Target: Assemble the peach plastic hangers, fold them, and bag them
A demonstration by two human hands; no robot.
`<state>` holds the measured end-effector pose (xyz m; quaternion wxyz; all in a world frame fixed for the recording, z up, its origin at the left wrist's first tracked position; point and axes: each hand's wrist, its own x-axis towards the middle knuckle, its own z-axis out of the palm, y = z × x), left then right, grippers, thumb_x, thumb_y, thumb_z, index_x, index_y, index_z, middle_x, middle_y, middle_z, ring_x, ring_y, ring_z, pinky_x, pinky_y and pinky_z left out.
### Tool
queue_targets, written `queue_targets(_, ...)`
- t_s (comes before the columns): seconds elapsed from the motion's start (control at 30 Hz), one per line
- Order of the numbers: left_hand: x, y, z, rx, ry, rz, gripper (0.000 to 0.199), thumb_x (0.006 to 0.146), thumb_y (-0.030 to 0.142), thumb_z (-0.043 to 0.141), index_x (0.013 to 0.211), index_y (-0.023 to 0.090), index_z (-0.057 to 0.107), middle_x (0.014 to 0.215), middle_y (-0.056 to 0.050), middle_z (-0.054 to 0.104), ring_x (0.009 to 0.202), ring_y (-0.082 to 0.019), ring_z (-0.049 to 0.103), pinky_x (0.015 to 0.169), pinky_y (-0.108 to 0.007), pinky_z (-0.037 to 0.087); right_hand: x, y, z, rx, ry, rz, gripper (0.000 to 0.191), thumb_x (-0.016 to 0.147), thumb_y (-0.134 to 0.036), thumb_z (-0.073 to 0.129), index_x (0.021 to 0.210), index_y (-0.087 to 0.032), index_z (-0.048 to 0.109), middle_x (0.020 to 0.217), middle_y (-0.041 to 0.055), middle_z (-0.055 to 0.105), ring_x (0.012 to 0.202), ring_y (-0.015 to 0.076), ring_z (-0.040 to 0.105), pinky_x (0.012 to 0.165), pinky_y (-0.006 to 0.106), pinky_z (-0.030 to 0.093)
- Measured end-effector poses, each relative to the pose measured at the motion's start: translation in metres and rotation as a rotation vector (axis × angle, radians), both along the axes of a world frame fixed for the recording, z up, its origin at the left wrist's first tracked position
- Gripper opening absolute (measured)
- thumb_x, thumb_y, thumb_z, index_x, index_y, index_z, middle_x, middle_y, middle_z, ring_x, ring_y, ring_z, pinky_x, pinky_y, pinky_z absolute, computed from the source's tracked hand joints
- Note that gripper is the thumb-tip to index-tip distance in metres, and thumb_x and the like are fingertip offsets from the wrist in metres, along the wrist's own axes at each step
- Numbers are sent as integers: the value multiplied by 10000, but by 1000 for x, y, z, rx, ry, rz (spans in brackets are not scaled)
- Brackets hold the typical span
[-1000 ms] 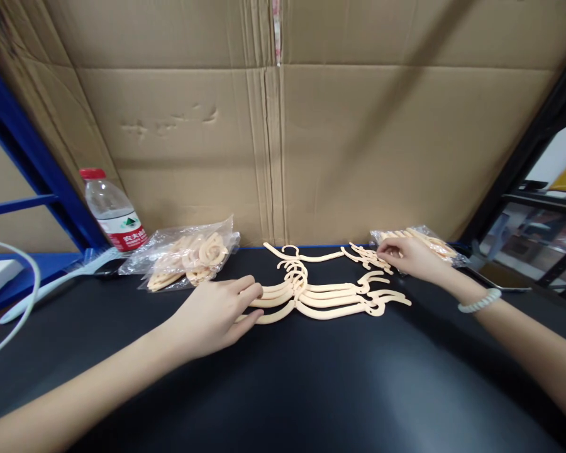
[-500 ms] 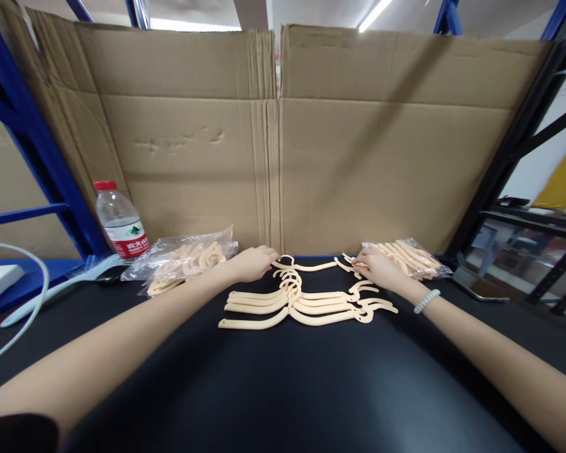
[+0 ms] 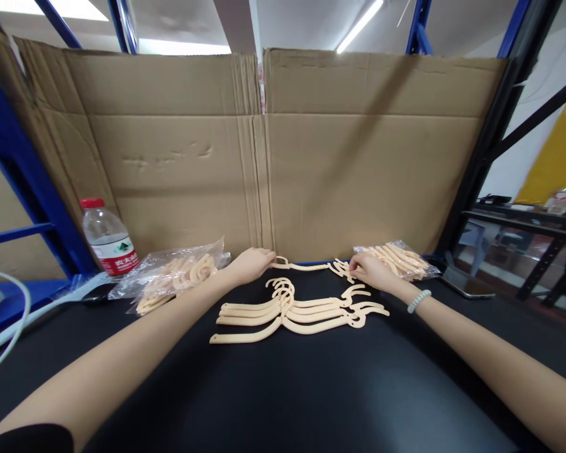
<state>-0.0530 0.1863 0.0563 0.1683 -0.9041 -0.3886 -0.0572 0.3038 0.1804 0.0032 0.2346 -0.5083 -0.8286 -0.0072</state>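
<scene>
At the back of the black table lies a beige clothes hanger (image 3: pixel 309 267), with my left hand (image 3: pixel 251 264) closed over its left arm and hiding that end. My right hand (image 3: pixel 370 269) has its fingers bent together at a small pile of beige hook-shaped pieces (image 3: pixel 340 269), beside the hanger's right end. What its fingertips hold is hidden. In front of both hands, several beige hangers (image 3: pixel 316 326) lie overlapped in a row, hooks toward the back. Loose curved pieces (image 3: pixel 368 308) rest on their right ends.
Clear bags of beige parts lie at left (image 3: pixel 177 280) and right (image 3: pixel 396 259). A red-capped water bottle (image 3: pixel 110 242) stands at far left near a white cable (image 3: pixel 26 302). A phone (image 3: pixel 466 283) is at right. A cardboard wall (image 3: pixel 183 170) rises behind the table.
The view has tilted up and shifted slightly right. The back hanger now lies farther from the row of hangers, near the table's back edge. My right fingers have drawn closer together at the small pieces.
</scene>
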Motion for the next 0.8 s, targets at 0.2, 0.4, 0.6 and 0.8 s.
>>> queue_targets(0.2,3,-16,15,90,-50,30,160,954,256,553,1011,124,622,963,-49,659,874,-188,646,805,-391,532,-3,-6,7,46,222,8,142,928,-245,522,858,-169,620,854,55,661,821,189,621,782,345,483)
queue_targets(0.4,-1,-39,35,159,-147,13,160,961,162,444,917,143,597,886,-84,659,850,-216,622,792,-353,462,-5,-17,26,71,521,4,218,898,-383,471,826,-203,573,775,63,632,776,232,602,735,366,452)
queue_targets(0.6,-14,-71,33,191,-363,39,134,971,221,407,969,170,531,912,-76,655,824,-213,627,718,-323,466,-18,-34,32,-168,843,67,388,857,-614,476,796,-235,420,644,-19,563,547,153,571,525,278,427)
queue_targets(0.8,-21,-104,-4,126,-537,46,74,971,258,437,966,194,475,835,-23,679,718,-170,671,610,-255,475,-37,-51,39,-455,1076,160,363,842,-556,546,796,-236,383,656,-41,528,468,93,462,438,236,354)
